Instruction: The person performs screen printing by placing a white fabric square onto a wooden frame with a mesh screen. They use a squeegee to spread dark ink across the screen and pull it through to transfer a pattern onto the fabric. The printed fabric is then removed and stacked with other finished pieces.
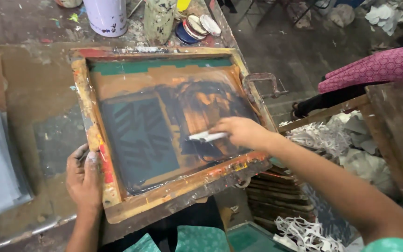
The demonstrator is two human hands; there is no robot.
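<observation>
The right hand (242, 132) is closed around a pale-handled scraper (207, 136), its blade lying in black ink on the mesh of the printing screen (164, 123). The left hand (84, 176) lies fairly flat, fingers together, pressing on the near-left rail of the wooden frame (94, 135). To my eye, the pull goes best with the blade held at a steady tilt under even pressure, the left hand pinning the frame. The screen lies flat on the stained table (29, 93). A metal clamp (263, 84) grips the far edge; paint cans (108, 16) stand beyond.
</observation>
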